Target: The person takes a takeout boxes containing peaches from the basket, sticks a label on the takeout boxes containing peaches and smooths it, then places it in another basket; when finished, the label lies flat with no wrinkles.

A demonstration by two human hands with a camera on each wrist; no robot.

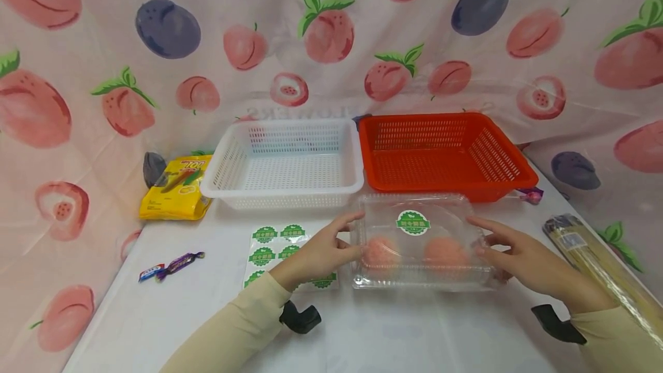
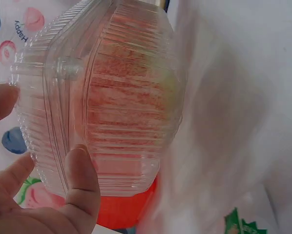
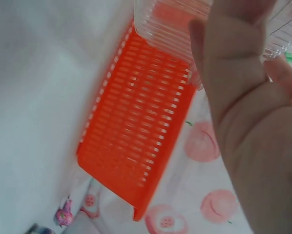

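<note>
A clear plastic clamshell box (image 1: 445,217) with a round green-and-white sticker (image 1: 413,223) on its lid is in front of the red basket in the head view. Two blurry peach-coloured round fruits (image 1: 382,255) show through its wall. My left hand (image 1: 320,253) grips the box's left end, thumb on the near side of the rim and fingers on the lid edge. At the opposite end, my right hand (image 1: 530,263) holds it between thumb and fingers. In the left wrist view the box's underside (image 2: 173,105) faces the white table, with a shadow beside it.
Behind stand a white basket (image 1: 282,193) and a red basket (image 1: 450,189). A sticker sheet (image 1: 264,256) lies by the left forearm. Farther left are wrapped candies (image 1: 178,265) and a yellow packet (image 1: 176,203); a long clear-wrapped pack (image 1: 601,269) lies at right.
</note>
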